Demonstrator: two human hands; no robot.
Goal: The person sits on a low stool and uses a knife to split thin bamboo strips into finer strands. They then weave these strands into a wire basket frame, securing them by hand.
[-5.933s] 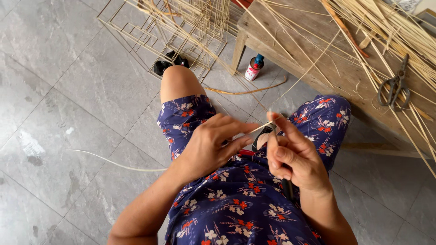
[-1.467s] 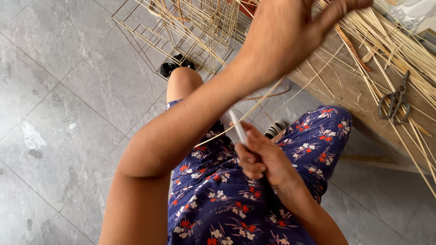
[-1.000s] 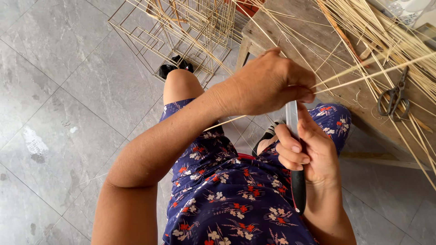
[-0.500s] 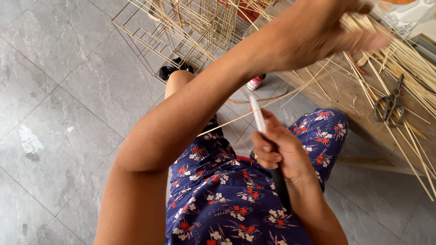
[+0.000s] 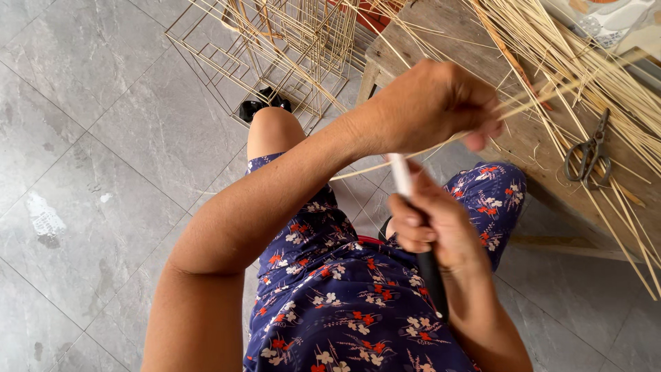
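My left hand [image 5: 430, 107] is raised over my lap and pinches a thin bamboo strip [image 5: 544, 96] that runs up to the right toward the pile of strips [image 5: 606, 76] on the wooden bench. Just below it, my right hand [image 5: 430, 224] is closed round a knife [image 5: 413, 220] with a pale blade pointing up and a dark handle lying along my wrist. The blade tip sits right under the left hand, close to the strip. I am seated, with a blue flowered dress over my knees.
A low wooden bench [image 5: 530, 138] on the right carries loose bamboo strips and a pair of dark scissors [image 5: 589, 148]. A frame woven of thin sticks [image 5: 275, 48] stands on the grey tiled floor ahead. A black shoe [image 5: 258, 107] shows by my knee.
My left hand reached up to the pile on the bench and has come back down toward the knife, drawing one strip with it. The right hand has kept hold of the knife.
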